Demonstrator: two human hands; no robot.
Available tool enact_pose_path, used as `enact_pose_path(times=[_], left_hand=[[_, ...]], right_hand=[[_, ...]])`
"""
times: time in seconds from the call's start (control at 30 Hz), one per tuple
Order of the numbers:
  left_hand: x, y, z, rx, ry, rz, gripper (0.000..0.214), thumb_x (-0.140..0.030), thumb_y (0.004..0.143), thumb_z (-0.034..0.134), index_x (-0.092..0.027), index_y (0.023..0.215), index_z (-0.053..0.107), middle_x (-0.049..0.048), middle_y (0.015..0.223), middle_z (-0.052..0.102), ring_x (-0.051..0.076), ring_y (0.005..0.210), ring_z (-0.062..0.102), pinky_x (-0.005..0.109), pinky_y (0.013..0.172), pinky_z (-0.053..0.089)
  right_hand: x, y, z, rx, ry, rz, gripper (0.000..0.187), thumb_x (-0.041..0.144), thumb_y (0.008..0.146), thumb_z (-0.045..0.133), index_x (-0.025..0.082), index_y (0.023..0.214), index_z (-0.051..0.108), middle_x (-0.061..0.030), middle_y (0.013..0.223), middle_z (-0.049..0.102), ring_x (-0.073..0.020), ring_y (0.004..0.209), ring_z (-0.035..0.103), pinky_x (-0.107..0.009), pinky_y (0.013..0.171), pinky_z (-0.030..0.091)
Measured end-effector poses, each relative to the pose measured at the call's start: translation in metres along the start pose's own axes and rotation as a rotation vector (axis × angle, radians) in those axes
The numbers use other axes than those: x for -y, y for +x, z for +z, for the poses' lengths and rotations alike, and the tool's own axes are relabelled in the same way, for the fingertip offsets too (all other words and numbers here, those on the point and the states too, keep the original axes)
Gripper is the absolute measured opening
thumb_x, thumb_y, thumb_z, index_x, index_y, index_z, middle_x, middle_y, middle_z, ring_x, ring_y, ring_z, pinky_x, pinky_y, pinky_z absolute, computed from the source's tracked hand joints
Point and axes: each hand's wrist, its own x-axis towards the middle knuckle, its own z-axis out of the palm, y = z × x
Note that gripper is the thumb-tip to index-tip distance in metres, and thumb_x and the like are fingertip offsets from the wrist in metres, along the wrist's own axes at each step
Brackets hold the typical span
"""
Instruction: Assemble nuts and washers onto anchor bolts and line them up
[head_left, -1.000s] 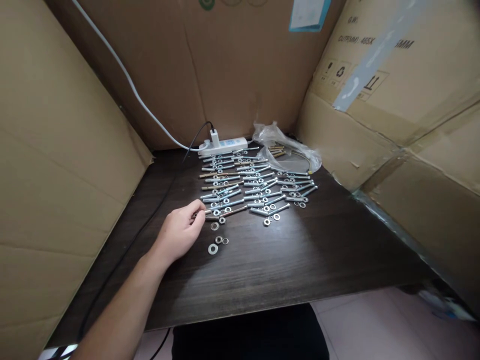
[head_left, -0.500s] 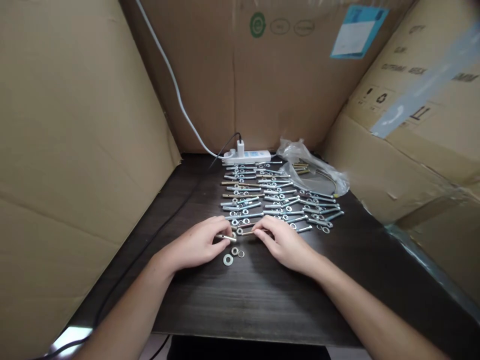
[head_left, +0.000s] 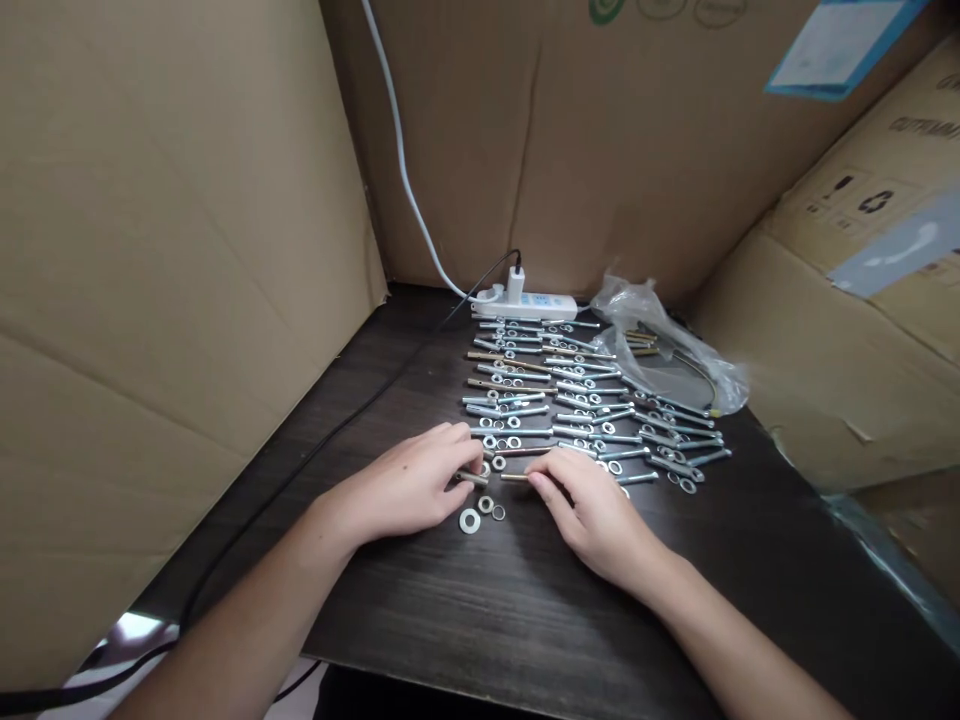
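My left hand (head_left: 409, 482) is closed, thumb and fingers pinching a short metal sleeve (head_left: 474, 480) with a hole near one end. To its right, my right hand (head_left: 596, 512) is closed round a thin brass-coloured bolt (head_left: 514, 477). The bolt's tip points left toward the sleeve, a small gap apart; its other end is hidden in the fingers. Just in front of the sleeve lie a hex nut (head_left: 486, 505), a large flat washer (head_left: 469, 521) and a thin ring washer (head_left: 499, 513). Beyond both hands, bolts (head_left: 517, 433) with washers and nuts lie in rows.
At the back stands a white power strip (head_left: 525, 306) with a plugged-in charger (head_left: 516, 285). A clear plastic bag (head_left: 675, 365) holding brass-coloured pieces is at the back right. A black cable (head_left: 330, 437) crosses the left side. Cardboard walls (head_left: 585, 150) surround the dark table (head_left: 442, 610).
The view has turned, so the table and its things appear shifted right. The right hand's bolt sits slightly farther from the left hand's sleeve. Both hands keep their grip.
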Motion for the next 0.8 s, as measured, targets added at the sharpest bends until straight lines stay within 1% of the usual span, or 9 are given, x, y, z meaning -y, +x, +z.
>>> enact_pose_path(times=[0.13,0.27,0.37,0.57,0.7,0.8], left_hand=[[0.001,0.001,0.001,-0.017,0.035,-0.015,0.010,-0.016,0.083,0.048,-0.021,0.087,0.055,0.0007,0.090,0.053,0.017,0.084,0.050,0.027,0.070,0.039],[0.002,0.001,0.002,-0.037,0.057,-0.022,0.012,-0.015,0.084,0.047,-0.021,0.089,0.056,0.0009,0.092,0.053,0.016,0.085,0.051,0.028,0.070,0.039],[0.003,0.002,0.005,-0.052,0.054,-0.016,0.012,-0.015,0.084,0.047,-0.021,0.090,0.055,0.0006,0.092,0.053,0.016,0.084,0.051,0.028,0.070,0.039],[0.001,0.003,0.007,-0.083,0.023,-0.012,0.010,-0.014,0.084,0.045,-0.020,0.086,0.052,0.0002,0.089,0.053,0.015,0.079,0.050,0.027,0.068,0.040],[-0.007,-0.003,0.000,-0.056,-0.008,0.018,0.011,-0.016,0.081,0.051,-0.021,0.090,0.051,0.0009,0.093,0.052,0.017,0.087,0.050,0.028,0.073,0.041],[-0.011,-0.010,-0.004,-0.009,-0.022,0.016,0.025,-0.022,0.077,0.059,-0.023,0.100,0.050,0.0010,0.100,0.050,0.019,0.096,0.049,0.030,0.081,0.042]], right_hand=[[0.000,0.000,0.000,0.003,-0.089,-0.016,0.011,0.022,0.091,0.048,0.020,0.093,0.059,-0.0049,0.089,0.063,-0.0196,0.083,0.055,-0.035,0.077,0.041],[0.002,0.002,0.002,0.019,-0.195,-0.034,0.010,0.022,0.090,0.050,0.020,0.091,0.059,-0.0050,0.088,0.062,-0.0205,0.083,0.054,-0.036,0.076,0.040],[0.003,0.003,0.005,0.023,-0.229,-0.052,0.011,0.022,0.090,0.050,0.020,0.092,0.060,-0.0045,0.088,0.062,-0.0204,0.084,0.053,-0.036,0.077,0.040],[0.002,0.007,0.013,-0.018,-0.282,-0.055,0.013,0.024,0.090,0.049,0.020,0.093,0.061,-0.0052,0.090,0.061,-0.0207,0.086,0.051,-0.035,0.077,0.040],[0.005,0.005,0.008,-0.029,-0.269,-0.071,0.015,0.026,0.088,0.052,0.021,0.099,0.061,-0.0060,0.095,0.061,-0.0219,0.090,0.050,-0.037,0.079,0.041],[0.011,0.002,0.004,-0.027,-0.227,-0.121,0.024,0.029,0.084,0.058,0.021,0.107,0.059,-0.0068,0.102,0.059,-0.0230,0.094,0.049,-0.038,0.082,0.041]])
